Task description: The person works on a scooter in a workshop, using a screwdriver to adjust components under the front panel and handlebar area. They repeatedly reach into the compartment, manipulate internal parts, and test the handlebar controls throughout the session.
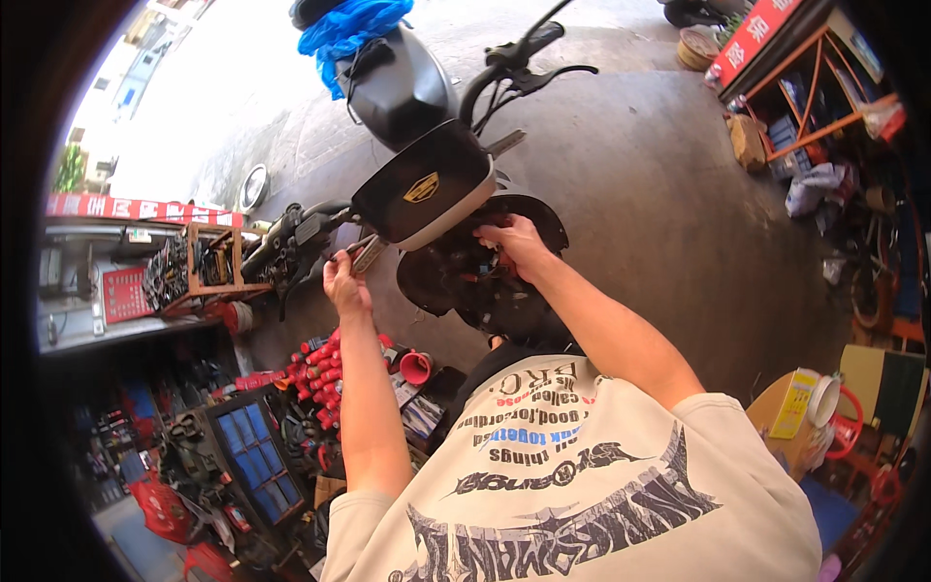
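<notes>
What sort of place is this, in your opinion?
Probably a scooter repair workshop: there is a scooter, apparently partly opened at the front, a wooden rack beside what look like tools, and a crowded orange-framed shelf.

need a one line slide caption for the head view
The left hand near the handlebar, the right hand at black parts beneath the dark front panel of a scooter.

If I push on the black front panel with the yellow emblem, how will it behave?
The black front panel probably feels stiff, given its even, crisp outline. Its smooth face may be slippery under fingertips. It might swing with the handlebars, sitting between their two grips, though its fastening is hidden.
</notes>
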